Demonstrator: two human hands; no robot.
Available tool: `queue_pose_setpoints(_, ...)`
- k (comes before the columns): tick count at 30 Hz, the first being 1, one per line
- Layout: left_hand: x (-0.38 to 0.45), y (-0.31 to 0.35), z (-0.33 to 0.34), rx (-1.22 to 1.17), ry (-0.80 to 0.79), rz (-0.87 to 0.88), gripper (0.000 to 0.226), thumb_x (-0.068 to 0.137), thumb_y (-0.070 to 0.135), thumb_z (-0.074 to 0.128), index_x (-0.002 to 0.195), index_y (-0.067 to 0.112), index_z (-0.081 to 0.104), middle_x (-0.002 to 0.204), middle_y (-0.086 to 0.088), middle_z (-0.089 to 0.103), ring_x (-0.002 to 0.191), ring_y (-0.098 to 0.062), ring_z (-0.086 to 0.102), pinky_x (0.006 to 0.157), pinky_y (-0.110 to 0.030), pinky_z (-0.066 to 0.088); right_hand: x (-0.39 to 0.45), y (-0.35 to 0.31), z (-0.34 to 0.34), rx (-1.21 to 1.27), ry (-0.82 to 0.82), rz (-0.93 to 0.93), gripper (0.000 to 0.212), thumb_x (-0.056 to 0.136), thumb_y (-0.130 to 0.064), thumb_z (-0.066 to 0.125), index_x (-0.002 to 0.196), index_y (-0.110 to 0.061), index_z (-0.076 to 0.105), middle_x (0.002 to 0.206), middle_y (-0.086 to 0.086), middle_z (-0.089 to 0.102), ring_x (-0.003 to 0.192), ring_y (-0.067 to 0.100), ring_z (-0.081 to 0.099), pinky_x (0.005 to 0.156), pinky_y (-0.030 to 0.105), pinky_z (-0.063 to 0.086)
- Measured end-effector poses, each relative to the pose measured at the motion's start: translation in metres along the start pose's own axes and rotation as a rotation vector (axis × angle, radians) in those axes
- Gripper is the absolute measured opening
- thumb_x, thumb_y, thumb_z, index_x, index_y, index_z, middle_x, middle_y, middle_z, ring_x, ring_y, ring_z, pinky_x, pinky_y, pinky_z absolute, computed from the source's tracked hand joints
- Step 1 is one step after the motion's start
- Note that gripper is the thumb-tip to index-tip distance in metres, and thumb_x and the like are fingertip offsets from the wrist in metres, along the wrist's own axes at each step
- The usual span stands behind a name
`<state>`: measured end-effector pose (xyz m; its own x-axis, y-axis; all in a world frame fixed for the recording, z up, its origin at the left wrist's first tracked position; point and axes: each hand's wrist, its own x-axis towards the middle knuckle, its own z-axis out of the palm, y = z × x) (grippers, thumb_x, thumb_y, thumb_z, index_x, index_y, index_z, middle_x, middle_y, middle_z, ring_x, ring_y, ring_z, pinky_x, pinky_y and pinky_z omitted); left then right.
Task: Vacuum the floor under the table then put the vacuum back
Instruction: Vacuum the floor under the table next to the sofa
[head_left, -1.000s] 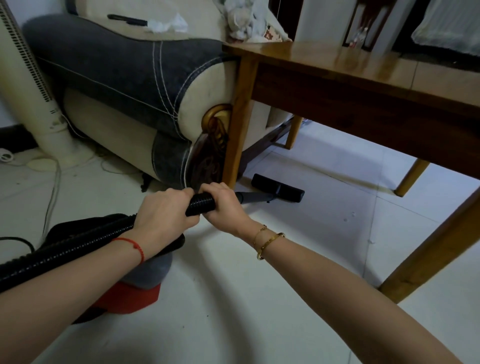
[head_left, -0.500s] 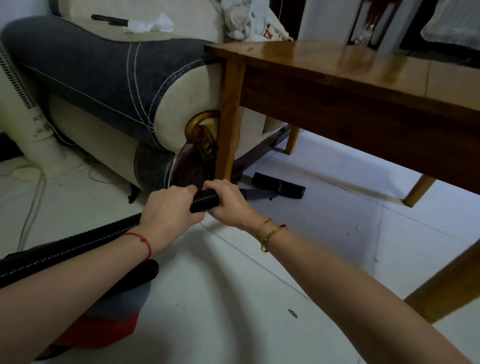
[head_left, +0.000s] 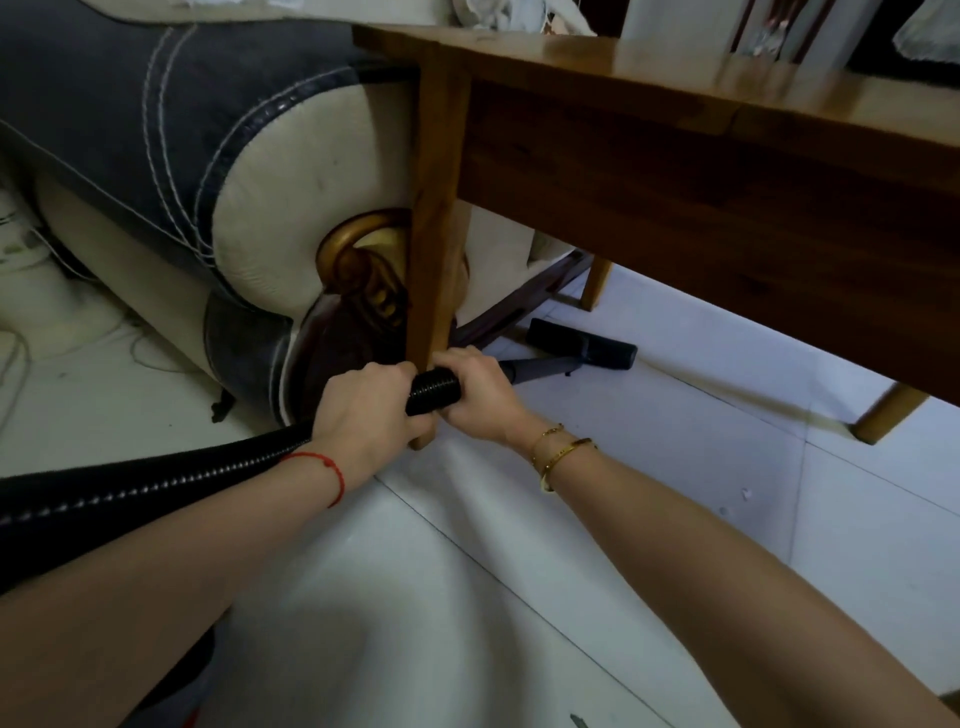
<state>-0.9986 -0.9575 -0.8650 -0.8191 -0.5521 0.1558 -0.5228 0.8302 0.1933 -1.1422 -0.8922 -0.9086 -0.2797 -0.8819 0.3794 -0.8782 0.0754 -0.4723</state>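
Observation:
A black ribbed vacuum hose (head_left: 156, 483) runs from the lower left up to both my hands. My left hand (head_left: 363, 410) grips the hose, and my right hand (head_left: 478, 392) grips it just ahead, where it joins the dark wand (head_left: 535, 368). The wand leads to the flat black floor nozzle (head_left: 582, 344), which lies on the white tiled floor (head_left: 675, 441) under the wooden table (head_left: 675, 130). Both hands are right in front of the table's near left leg (head_left: 434, 208). Only a dark and red sliver of the vacuum body (head_left: 192, 696) shows at the bottom left.
A sofa with a grey and cream armrest (head_left: 208, 156) stands tight against the table's left leg. Two more table legs (head_left: 595, 286) (head_left: 888, 418) stand farther back. White cables (head_left: 15, 353) lie on the floor at far left.
My view has moved closer to the table and sofa. Both hands have pushed the hose forward to the table leg. The nozzle lies slightly farther under the table.

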Motion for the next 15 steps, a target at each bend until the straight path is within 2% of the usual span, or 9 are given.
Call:
queue_pose_setpoints(5,0.027,0.005,0.010,-0.028,-0.001,-0.042,0.023,0.084,0.035,0.063,0.100,0.019,0.058,0.087,-0.002,0.066,0.078,-0.026,0.065,0.062,-0.029,0.041,0.017,0.023,-0.003,0.086,-0.029,-0.027,0.029,0.068,0.007,0.066,0.071,-0.017,0.050,0.068,-0.008,0.048,0.062,0.004,0.043,0.055,0.008,0.029)
queue_pose_setpoints(7,0.035,0.006,0.013,-0.027,-0.002,-0.053,0.024,0.085,0.036,0.061,0.102,0.020,0.058,0.090,-0.003,0.067,0.081,-0.026,0.065,0.063,-0.030,0.042,0.023,0.030,-0.004,0.104,-0.032,-0.028,0.032,0.068,0.007,0.066,0.070,-0.020,0.048,0.067,-0.009,0.047,0.061,-0.001,0.041,0.054,0.007,0.030)
queue_pose_setpoints(11,0.041,0.007,0.014,-0.023,-0.009,-0.063,0.025,0.086,0.036,0.061,0.104,0.019,0.058,0.093,-0.003,0.067,0.084,-0.026,0.065,0.064,-0.031,0.042,0.028,0.036,-0.002,0.097,-0.043,-0.024,0.030,0.067,0.007,0.065,0.069,-0.018,0.049,0.068,-0.006,0.050,0.061,-0.001,0.040,0.053,0.008,0.030)
queue_pose_setpoints(15,0.037,0.006,0.014,-0.017,-0.022,-0.065,0.026,0.085,0.037,0.061,0.104,0.019,0.058,0.091,-0.003,0.066,0.083,-0.026,0.065,0.064,-0.030,0.042,0.023,0.033,-0.003,0.094,-0.063,-0.012,0.026,0.068,0.008,0.065,0.071,-0.014,0.052,0.070,-0.003,0.051,0.065,0.009,0.046,0.054,0.007,0.031)
